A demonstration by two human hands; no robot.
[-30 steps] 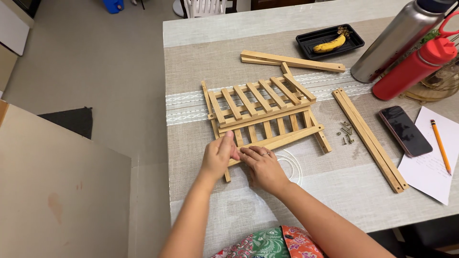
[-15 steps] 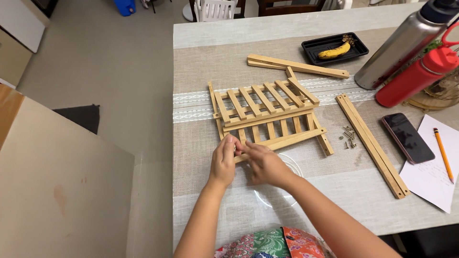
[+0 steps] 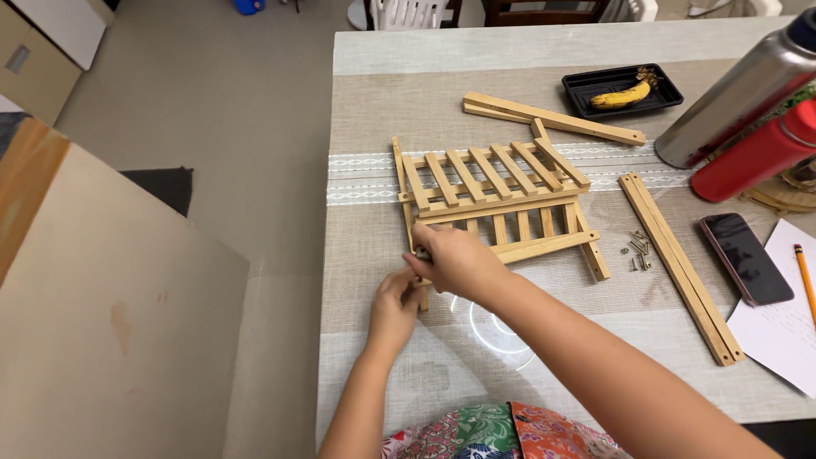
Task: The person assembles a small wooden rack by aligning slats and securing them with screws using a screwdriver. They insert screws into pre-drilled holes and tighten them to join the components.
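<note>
The right hand (image 3: 455,259) covers the near left corner of the wooden slatted rack (image 3: 493,200), fingers curled on its frame — whatever they pinch is hidden. The left hand (image 3: 395,306) sits just below, fingertips closed on the rack's lower leg. The rack lies flat on the table runner (image 3: 374,127). To its right lie small screws (image 3: 637,249), paired wooden rails (image 3: 678,265) and a phone (image 3: 746,257) — two bottles are cut off by the edge.
</note>
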